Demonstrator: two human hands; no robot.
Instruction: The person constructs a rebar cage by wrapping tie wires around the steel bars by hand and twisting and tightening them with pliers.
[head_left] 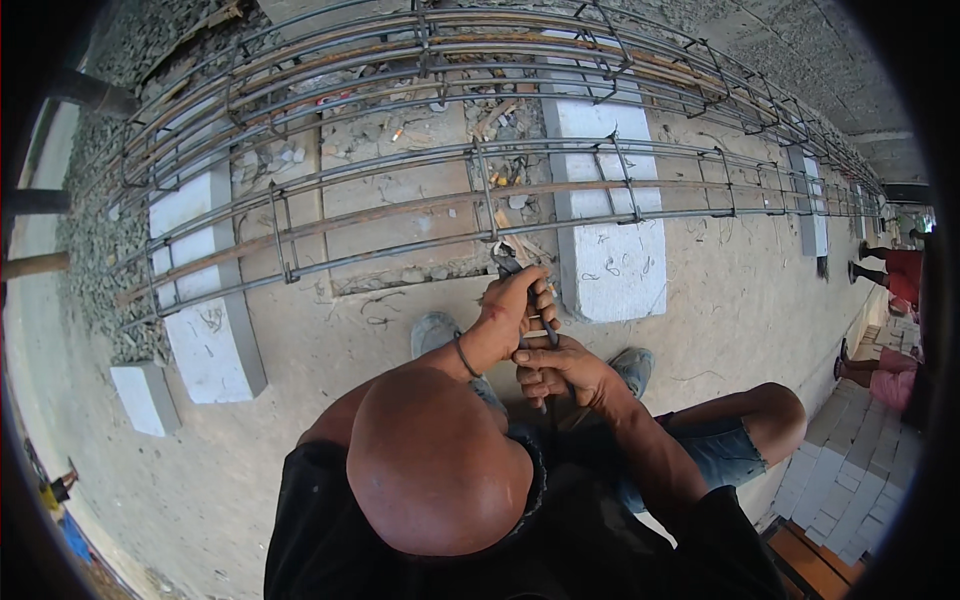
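Note:
My left hand (pixel 512 312) is closed around a pair of dark pincers (pixel 509 265), whose jaw end shows just above the fingers. Just below and to the right, my right hand (pixel 562 372) has its fingers curled about the dark handles of the same tool. Fingers hide most of the handles, and whether any wire is pinched cannot be made out. Directly beyond the hands runs the near rebar cage (pixel 390 212), long steel bars with square stirrups. A white block (pixel 612 265) stands under it to the right of the hands.
A second, denser rebar cage (pixel 330 62) runs behind the near one. Another white block (pixel 205 340) and a small one (pixel 143 398) stand at left, near gravel (pixel 95 240). Rubble and wire scraps lie about. People's legs (pixel 880 275) and stacked pale blocks (pixel 845 460) are at right.

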